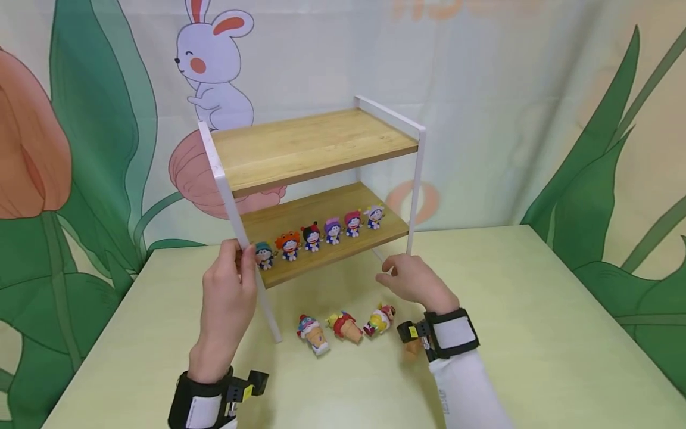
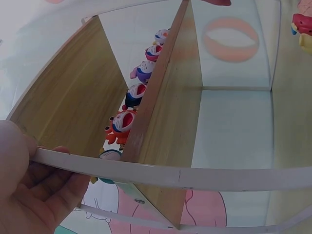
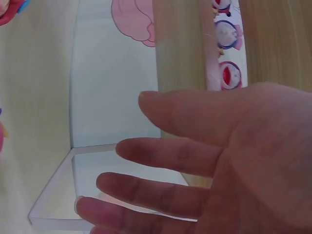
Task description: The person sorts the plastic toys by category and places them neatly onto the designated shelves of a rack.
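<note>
A two-tier shelf point(image 1: 316, 143) with wooden boards and a white frame stands on the table. My left hand point(image 1: 227, 304) grips its front left post point(image 2: 146, 173), thumb on one side and fingers on the other. Several small blue-and-white figurines in different hats line the lower board, among them one with an orange crab hat point(image 1: 290, 245). The one in a teal hat point(image 1: 264, 255) is right beside my left fingers. My right hand point(image 1: 418, 280) hovers near the front right post point(image 1: 415, 190), its fingers spread and loosely bent in the right wrist view, holding nothing.
Three ice-cream-cone figurines lie before the shelf: a blue-topped one point(image 1: 313, 335), a red-topped one point(image 1: 345, 327) and a yellow-and-white figure point(image 1: 379, 320). An orange-brown thing point(image 1: 413, 348) is partly hidden by the right wrist camera. A printed curtain point(image 1: 482, 119) hangs behind the table point(image 1: 536, 333).
</note>
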Motion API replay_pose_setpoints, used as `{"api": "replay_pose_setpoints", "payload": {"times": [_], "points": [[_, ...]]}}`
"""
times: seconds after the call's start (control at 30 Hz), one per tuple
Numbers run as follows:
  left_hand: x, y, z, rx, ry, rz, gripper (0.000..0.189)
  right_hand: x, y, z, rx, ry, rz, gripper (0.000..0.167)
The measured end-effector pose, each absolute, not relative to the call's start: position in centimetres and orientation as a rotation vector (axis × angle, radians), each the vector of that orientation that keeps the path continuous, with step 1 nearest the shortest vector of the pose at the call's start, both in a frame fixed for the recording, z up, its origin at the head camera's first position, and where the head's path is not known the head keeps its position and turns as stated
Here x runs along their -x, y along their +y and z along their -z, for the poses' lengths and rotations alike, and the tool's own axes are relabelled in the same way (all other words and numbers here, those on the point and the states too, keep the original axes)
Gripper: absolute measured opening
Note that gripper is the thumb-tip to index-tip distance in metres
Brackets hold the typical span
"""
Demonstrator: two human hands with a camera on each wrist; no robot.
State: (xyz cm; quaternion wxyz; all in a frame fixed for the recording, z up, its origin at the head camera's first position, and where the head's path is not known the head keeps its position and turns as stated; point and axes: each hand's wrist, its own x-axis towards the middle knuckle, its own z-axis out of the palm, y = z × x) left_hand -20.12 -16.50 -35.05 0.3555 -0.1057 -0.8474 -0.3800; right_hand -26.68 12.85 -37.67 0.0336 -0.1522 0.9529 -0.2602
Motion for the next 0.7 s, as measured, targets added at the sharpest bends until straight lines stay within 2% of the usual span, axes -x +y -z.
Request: {"api": "replay_pose_setpoints", "payload": {"times": [0.2,0.7], "points": [[20.2,-16.4,35.1,0.264,-2.183,0.977,0.017,27.3,12.6,38.5,0.466,2.872,0.72,0.022],[20.1,-16.4,35.2,0.262,-2.199,0.988,0.017,27.0,12.6,40.8,0.221,2.626,0.72,0.029]]}}
